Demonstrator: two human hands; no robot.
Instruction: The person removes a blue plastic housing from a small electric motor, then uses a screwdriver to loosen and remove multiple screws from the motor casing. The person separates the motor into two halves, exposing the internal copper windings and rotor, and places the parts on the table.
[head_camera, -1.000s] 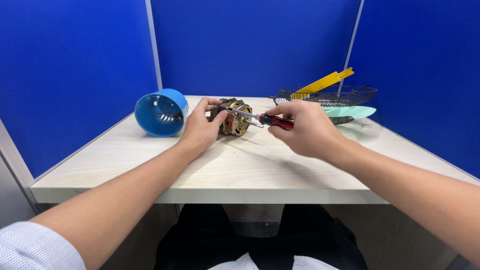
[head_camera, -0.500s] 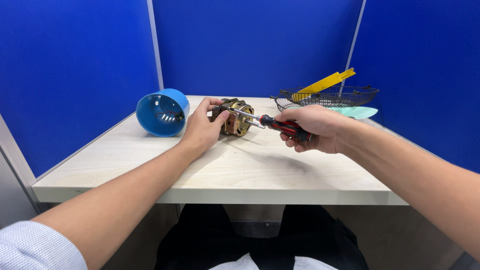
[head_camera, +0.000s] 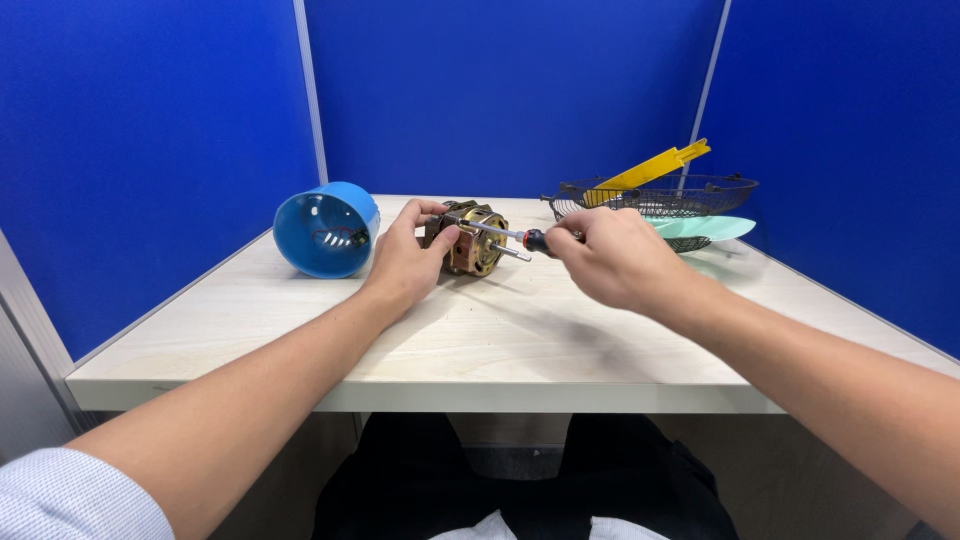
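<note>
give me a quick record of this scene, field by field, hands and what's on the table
left hand: steadies the small electric motor on the table
right hand: grips a screwdriver, tip at the motor's top
left of motor: blue plastic cup-shaped housing lying on its side
right rear: black wire basket with a yellow plastic piece; pale green blade beside it
surround: blue partition walls

No pkgs, labels, signs, screens visible

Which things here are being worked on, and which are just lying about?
In use:
- motor, held by the left hand
- screwdriver, held by the right hand

Lying about:
- blue cup, on its side
- wire basket
- yellow strip
- green blade
</note>
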